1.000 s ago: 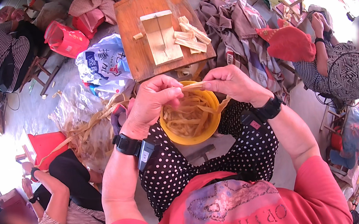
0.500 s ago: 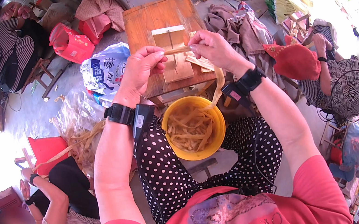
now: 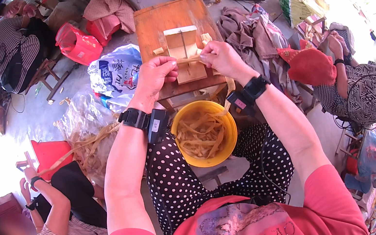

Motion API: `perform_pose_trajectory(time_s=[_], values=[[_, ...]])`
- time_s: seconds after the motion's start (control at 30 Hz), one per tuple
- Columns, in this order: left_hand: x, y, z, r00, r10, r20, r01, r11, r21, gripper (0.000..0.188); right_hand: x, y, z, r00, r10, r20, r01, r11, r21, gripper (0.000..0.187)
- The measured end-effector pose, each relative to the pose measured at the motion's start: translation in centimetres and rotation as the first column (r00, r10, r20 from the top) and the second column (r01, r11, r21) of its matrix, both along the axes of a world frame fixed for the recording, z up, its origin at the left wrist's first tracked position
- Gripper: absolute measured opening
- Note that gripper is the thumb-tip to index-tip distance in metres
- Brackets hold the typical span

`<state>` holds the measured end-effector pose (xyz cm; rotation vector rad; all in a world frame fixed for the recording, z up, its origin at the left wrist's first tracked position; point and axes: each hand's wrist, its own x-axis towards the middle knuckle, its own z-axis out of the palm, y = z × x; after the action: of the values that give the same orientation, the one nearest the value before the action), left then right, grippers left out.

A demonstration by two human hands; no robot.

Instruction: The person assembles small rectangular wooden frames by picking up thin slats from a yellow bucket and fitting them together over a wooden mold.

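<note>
Both my hands hold a flat tan strip (image 3: 188, 60) stretched level between them, low over a small pale wooden block (image 3: 191, 73) with a raised white-topped plate (image 3: 180, 30). My left hand (image 3: 160, 68) pinches the strip's left part, fingers curled. My right hand (image 3: 221, 58) pinches it a short way to the right. From beside the right hand a length of strip hangs down to a yellow bucket (image 3: 233, 132) between my knees. Loose coils of strips (image 3: 203, 135) lie inside the bucket. The block rests on a brown wooden table (image 3: 148, 28).
Left of the table are a white-and-blue plastic bag (image 3: 112, 73) and a pink basket (image 3: 78, 44). Crumpled brown cloth (image 3: 256, 33) lies on the right. Co-workers sit on both sides; the lower-left one handles strips beside a red container (image 3: 51, 156).
My hands have come down a little toward me, with the strip still stretched between them. The small pale piece left of the block now shows, and the view has shifted slightly.
</note>
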<state>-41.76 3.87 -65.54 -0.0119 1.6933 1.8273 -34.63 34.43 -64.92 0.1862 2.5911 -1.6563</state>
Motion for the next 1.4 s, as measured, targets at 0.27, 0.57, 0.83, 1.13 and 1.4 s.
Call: perform_pose_trajectory(time_s=[0.27,0.57,0.83,1.13,1.4], values=[[-2.9,1.3,1.8,0.994,0.006,-0.111,-0.005,1.0,0.01,0.024,-3.4,1.3,1.5,0.991,-0.032,-0.129,0.03,0.999,-0.019,0.018],[-1.9,0.4,-3.0,0.952,0.176,-0.252,-0.191,0.981,-0.037,0.026,-1.6,2.3,-0.9,0.986,-0.167,-0.017,0.163,0.975,-0.149,0.02],[3.4,1.0,-0.7,0.955,0.27,-0.125,-0.272,0.962,0.006,0.026,2.4,-0.2,-0.8,0.973,-0.202,0.109,0.218,0.961,-0.171,0.023],[12.2,-4.4,4.5,0.965,0.261,0.011,-0.261,0.962,0.085,0.028,10.3,-0.8,8.2,0.963,-0.255,0.084,0.267,0.882,-0.389,0.019],[30.7,-6.7,10.3,0.982,0.081,-0.17,-0.078,0.997,0.028,0.049,28.1,-3.2,18.6,0.977,-0.053,0.205,0.172,0.761,-0.626,0.01]])
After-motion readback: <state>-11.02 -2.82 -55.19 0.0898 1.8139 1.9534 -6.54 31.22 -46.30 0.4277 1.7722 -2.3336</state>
